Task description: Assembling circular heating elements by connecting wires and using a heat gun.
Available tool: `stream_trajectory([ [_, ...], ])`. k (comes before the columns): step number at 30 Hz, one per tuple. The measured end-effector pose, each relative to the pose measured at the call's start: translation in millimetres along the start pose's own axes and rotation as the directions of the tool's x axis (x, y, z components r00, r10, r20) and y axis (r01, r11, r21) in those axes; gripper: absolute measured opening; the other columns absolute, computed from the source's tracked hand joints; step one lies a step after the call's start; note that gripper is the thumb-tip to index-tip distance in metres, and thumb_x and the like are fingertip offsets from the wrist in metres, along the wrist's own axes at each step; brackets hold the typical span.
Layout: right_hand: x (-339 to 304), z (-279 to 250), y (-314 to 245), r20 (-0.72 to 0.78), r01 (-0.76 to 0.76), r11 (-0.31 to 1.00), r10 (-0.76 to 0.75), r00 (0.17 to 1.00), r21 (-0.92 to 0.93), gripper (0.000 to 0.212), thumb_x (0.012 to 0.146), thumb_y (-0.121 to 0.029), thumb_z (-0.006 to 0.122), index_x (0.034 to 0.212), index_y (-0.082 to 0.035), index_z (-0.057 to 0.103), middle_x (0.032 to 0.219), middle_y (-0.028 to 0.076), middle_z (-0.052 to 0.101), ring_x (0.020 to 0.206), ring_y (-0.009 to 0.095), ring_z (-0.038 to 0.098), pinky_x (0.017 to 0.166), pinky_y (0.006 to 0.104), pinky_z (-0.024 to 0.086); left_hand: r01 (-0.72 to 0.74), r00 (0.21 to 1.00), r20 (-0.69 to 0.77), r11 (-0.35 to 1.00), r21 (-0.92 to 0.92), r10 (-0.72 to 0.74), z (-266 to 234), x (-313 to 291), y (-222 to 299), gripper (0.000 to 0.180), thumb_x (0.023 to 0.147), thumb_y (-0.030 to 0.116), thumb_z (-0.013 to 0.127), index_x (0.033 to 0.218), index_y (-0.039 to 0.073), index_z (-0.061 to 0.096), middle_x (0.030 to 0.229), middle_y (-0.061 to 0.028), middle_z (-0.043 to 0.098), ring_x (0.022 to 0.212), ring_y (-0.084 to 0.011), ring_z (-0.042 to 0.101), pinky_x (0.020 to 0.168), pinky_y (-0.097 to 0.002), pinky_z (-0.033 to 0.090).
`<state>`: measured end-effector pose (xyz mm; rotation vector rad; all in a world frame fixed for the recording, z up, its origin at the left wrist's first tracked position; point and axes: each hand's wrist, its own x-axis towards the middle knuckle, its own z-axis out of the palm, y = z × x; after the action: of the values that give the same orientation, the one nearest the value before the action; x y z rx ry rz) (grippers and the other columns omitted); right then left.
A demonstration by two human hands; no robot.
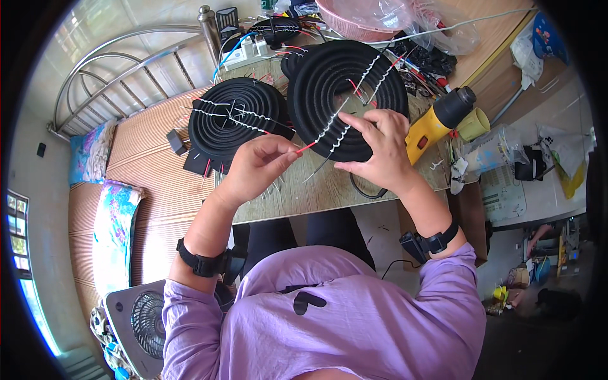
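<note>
My left hand (256, 166) is closed, its thumb and forefinger pinching the red sleeve (306, 149) at one end of a white twisted wire (330, 126). This wire lies across a large black disc with concentric ribs (304, 95), which leans on the table. My right hand (383, 144) rests over the disc's lower right, thumb and forefinger spread apart, the forefinger's tip near the wire's upper end. More twisted wires cross the disc, some with red sleeves. Another black ribbed disc (206, 136) with twisted wires lies to the left.
A yellow heat gun (425, 136) with a black nozzle stands right of my right hand, beside a pale yellow cup (472, 125). At the back are a pink basket (354, 25), a white power strip (244, 56) and loose wires. A fan (136, 323) stands at lower left, near the bed.
</note>
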<state>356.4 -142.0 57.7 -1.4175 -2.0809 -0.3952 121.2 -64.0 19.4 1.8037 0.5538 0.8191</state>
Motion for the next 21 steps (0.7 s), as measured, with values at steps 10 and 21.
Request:
stream_trajectory([
  [10, 7, 2, -2, -0.081, -0.052, 0.999, 0.053, 0.995, 0.011, 0.081, 0.044, -0.032, 0.082, 0.117, -0.018, 0.051, 0.099, 0.004, 0.043, 0.095, 0.021, 0.042, 0.088, 0.0369, 0.027, 0.224, 0.974, 0.1, 0.938, -0.264, -0.204, 23, -2, -11, 0.014, 0.083, 0.014, 0.061, 0.092, 0.004, 0.06, 0.086, -0.0008, 0.058, 0.071, -0.0061, 0.049, 0.065, -0.0199, 0.041],
  [21, 3, 5, -1, -0.036, 0.046, 0.998, -0.045, 0.998, 0.034, 0.081, 0.042, -0.034, 0.081, 0.116, -0.02, 0.052, 0.097, 0.003, 0.041, 0.095, 0.021, 0.041, 0.087, 0.0382, 0.027, 0.224, 0.974, 0.093, 0.853, -0.472, -0.204, 4, -10, -1, 0.019, 0.085, 0.01, 0.057, 0.103, 0.003, 0.054, 0.087, 0.0009, 0.058, 0.081, -0.0066, 0.052, 0.074, -0.0217, 0.043],
])
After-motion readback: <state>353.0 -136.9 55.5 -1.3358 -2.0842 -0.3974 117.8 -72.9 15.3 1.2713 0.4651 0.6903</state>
